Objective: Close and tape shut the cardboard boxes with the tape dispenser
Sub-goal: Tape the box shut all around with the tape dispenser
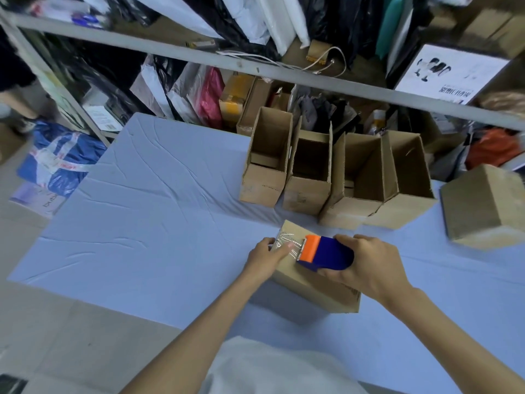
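Pale blue cloth-covered bench point(159, 211), near its front edge and right of centre: the left hand point(265, 257) grips the left end of a closed brown cardboard box point(309, 282), fingers curled over the end and thumb pressing down a crinkled strip of clear tape point(287, 240) on the top. Just beside the thumb, a blue and orange tape dispenser point(329, 253) rests on the box top, orange end toward the tape. The right hand point(372, 265) is wrapped firmly round its blue body. Behind, toward the back edge, four open brown cardboard boxes point(309, 177) stand side by side; a second closed cardboard box point(483, 206) sits at the right edge.
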